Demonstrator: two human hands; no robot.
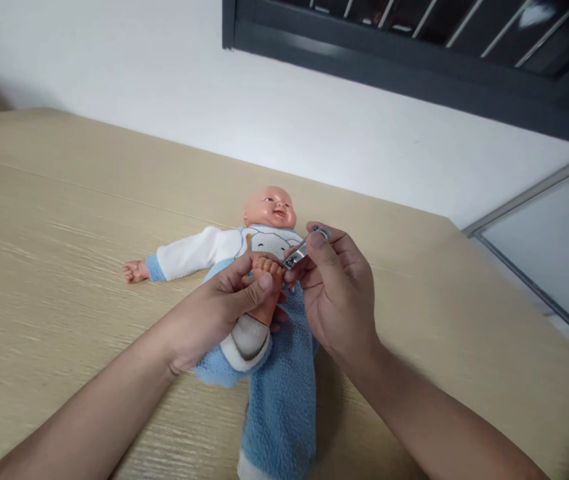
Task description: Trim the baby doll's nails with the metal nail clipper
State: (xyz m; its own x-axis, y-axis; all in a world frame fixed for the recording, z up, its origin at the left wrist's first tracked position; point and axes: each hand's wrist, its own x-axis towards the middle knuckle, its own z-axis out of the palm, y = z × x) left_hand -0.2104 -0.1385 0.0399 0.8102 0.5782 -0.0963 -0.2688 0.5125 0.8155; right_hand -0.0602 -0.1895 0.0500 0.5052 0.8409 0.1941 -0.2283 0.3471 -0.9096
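Observation:
A baby doll (284, 373) in a white and blue fleece outfit lies on its back, its head toward the wall. My left hand (224, 300) is closed around the doll's raised foot (268, 293), thumb on the sole and the toes pointing up. Between the thumb and fingers of my right hand (337, 287) is a silver nail clipper (302, 252). The clipper's jaw end is at the toes on the foot's right side; whether it touches them I cannot tell. The doll's other leg lies straight toward me, and one arm stretches out to the left.
The doll rests on a light wood-grain table (64, 213). Behind it rises a white wall (164, 80) with a dark-framed window (389, 53) at the upper right. A metal-edged panel (539, 247) stands beyond the table's right edge.

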